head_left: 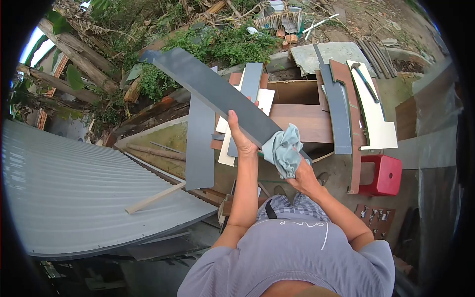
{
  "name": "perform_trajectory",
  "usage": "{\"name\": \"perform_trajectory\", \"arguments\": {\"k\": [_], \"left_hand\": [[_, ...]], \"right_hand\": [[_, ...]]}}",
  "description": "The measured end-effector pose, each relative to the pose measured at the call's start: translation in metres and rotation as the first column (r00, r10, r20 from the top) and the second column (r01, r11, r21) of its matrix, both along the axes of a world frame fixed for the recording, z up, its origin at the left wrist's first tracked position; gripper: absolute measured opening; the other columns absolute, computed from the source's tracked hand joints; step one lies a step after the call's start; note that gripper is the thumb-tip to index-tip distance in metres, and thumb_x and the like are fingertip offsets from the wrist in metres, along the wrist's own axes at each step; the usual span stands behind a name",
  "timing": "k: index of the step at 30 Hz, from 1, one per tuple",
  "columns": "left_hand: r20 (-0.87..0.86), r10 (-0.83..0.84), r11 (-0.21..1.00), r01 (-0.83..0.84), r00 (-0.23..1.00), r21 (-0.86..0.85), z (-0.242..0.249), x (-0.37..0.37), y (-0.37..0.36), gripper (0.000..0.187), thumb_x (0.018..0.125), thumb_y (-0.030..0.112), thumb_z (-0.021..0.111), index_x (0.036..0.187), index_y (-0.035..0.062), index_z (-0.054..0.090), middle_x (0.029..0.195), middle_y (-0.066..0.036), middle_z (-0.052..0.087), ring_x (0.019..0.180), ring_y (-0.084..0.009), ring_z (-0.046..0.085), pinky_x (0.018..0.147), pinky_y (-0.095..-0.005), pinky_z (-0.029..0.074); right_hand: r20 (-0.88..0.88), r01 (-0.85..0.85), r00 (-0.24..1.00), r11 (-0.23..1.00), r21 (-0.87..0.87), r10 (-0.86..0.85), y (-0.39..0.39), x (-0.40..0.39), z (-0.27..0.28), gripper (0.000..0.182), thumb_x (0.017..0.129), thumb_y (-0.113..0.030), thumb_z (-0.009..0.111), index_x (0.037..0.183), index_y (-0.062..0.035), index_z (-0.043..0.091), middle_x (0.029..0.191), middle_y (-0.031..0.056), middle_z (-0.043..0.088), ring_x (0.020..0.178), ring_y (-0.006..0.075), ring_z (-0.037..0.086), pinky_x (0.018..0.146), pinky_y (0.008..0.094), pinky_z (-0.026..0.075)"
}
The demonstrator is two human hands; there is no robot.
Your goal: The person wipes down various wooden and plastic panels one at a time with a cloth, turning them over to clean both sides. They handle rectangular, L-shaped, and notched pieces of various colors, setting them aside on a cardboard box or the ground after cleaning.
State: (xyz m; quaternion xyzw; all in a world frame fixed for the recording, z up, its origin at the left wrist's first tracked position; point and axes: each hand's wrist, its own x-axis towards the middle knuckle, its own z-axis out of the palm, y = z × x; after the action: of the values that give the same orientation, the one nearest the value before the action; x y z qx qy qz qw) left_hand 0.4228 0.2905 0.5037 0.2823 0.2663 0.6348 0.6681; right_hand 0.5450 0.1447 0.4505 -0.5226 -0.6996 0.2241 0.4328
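Note:
A long dark grey board (213, 91) slants across the middle of the view, its far end up and to the left. My left hand (242, 136) grips it from beneath near its lower half, the thumb along the near edge and fingertips showing over the far edge. In my right hand (304, 175) is a crumpled pale green cloth (284, 151), which lies over the lower end of the board. The cloth hides part of that end and some of my right fingers.
Loose grey, brown and white panels (336, 114) lie ahead on an open-topped brown cabinet (297, 119). A hammer (365, 81) rests on a white panel. At right stand a red plastic stool (381, 175) and a board with small metal fittings (376, 220). Corrugated roofing (89, 183) fills the left.

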Motion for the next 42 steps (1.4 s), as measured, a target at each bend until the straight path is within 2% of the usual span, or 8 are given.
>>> {"name": "perform_trajectory", "arguments": {"k": [7,13,19,22,24,31,36,42], "left_hand": [[0.212,-0.195,0.981,0.186,0.958,0.061,-0.009,-0.036,0.004,0.086,0.07,0.065,0.055,0.133,0.0109,0.033,0.125,-0.016,0.042,0.115,-0.0336,0.044,0.095,-0.05,0.038],[0.477,-0.393,0.885,0.464,0.786,-0.034,-0.044,-0.056,-0.002,0.091,0.071,0.064,0.055,0.137,0.0106,0.023,0.126,-0.017,0.042,0.118,-0.0325,0.042,0.096,-0.0488,0.039],[-0.032,-0.215,0.977,0.215,0.976,-0.015,-0.003,-0.058,-0.034,0.093,0.068,0.061,0.06,0.134,0.0056,0.026,0.124,-0.018,0.043,0.116,-0.0317,0.044,0.095,-0.0469,0.042],[0.143,-0.447,0.886,0.459,0.883,-0.064,0.005,-0.065,-0.035,0.09,0.06,0.052,0.068,0.126,-0.002,0.038,0.112,-0.021,0.053,0.095,-0.0322,0.059,0.083,-0.0388,0.052],[0.173,-0.433,0.893,0.447,0.885,-0.057,0.002,-0.066,-0.035,0.089,0.06,0.052,0.068,0.125,-0.0023,0.039,0.109,-0.021,0.054,0.095,-0.0325,0.059,0.083,-0.0384,0.052],[-0.216,-0.053,0.984,0.014,0.975,-0.175,-0.052,-0.103,-0.003,0.041,0.089,0.035,0.053,0.109,-0.0012,0.052,0.1,-0.012,0.059,0.086,-0.0184,0.06,0.076,-0.0287,0.051],[-0.196,0.271,0.951,-0.294,0.942,-0.099,-0.05,-0.13,0.003,0.046,0.088,0.032,0.055,0.115,-0.0047,0.048,0.11,-0.012,0.055,0.099,-0.0203,0.055,0.085,-0.0324,0.045],[-0.145,0.496,0.867,-0.498,0.856,0.02,-0.042,-0.173,0.008,0.047,0.09,0.034,0.05,0.115,-0.0053,0.047,0.111,-0.012,0.054,0.098,-0.0212,0.055,0.084,-0.0322,0.046]], "right_hand": [[0.153,0.041,0.987,0.999,0.0,-0.04,-0.009,-0.007,-0.026,0.065,0.065,-0.035,0.072,0.114,0.0019,0.051,0.134,0.0233,0.032,0.126,0.0414,0.027,0.104,0.0498,0.021],[0.156,-0.086,0.987,0.943,0.322,0.037,0.076,-0.074,0.021,0.05,0.074,-0.036,0.062,0.069,0.0131,0.056,0.143,0.02,0.021,0.132,0.0408,0.016,0.105,0.0523,0.014],[0.127,0.07,0.977,0.823,0.564,-0.17,0.185,-0.091,0.117,0.041,0.077,-0.034,0.06,0.08,0.0066,0.059,0.141,0.0197,0.024,0.13,0.0395,0.02,0.104,0.0535,0.016],[0.108,0.264,0.9,0.727,0.634,-0.422,0.244,-0.085,0.134,0.041,0.079,-0.036,0.058,0.092,0.0029,0.058,0.135,0.0216,0.032,0.121,0.042,0.034,0.1,0.0493,0.026],[-0.291,0.267,0.929,0.959,0.095,-0.23,0.258,-0.075,0.137,0.043,0.081,-0.036,0.056,0.1,0.0023,0.056,0.123,0.0243,0.045,0.108,0.0418,0.046,0.091,0.0438,0.037],[-0.32,0.114,0.925,0.953,-0.282,-0.205,0.225,-0.091,0.055,0.043,0.084,-0.034,0.054,0.105,0.0041,0.053,0.09,0.0216,0.061,0.084,0.0295,0.059,0.078,0.0339,0.044],[-0.263,-0.1,0.965,0.919,-0.38,-0.004,0.138,-0.108,0.004,0.044,0.084,-0.032,0.055,0.092,0.0106,0.05,0.088,0.0328,0.055,0.085,0.0454,0.055,0.076,0.0456,0.043],[-0.233,-0.301,0.952,0.728,-0.616,0.197,0.049,-0.037,-0.106,0.047,0.086,-0.037,0.053,0.114,0.0007,0.05,0.107,0.0215,0.057,0.102,0.0326,0.055,0.087,0.0382,0.041]]}}
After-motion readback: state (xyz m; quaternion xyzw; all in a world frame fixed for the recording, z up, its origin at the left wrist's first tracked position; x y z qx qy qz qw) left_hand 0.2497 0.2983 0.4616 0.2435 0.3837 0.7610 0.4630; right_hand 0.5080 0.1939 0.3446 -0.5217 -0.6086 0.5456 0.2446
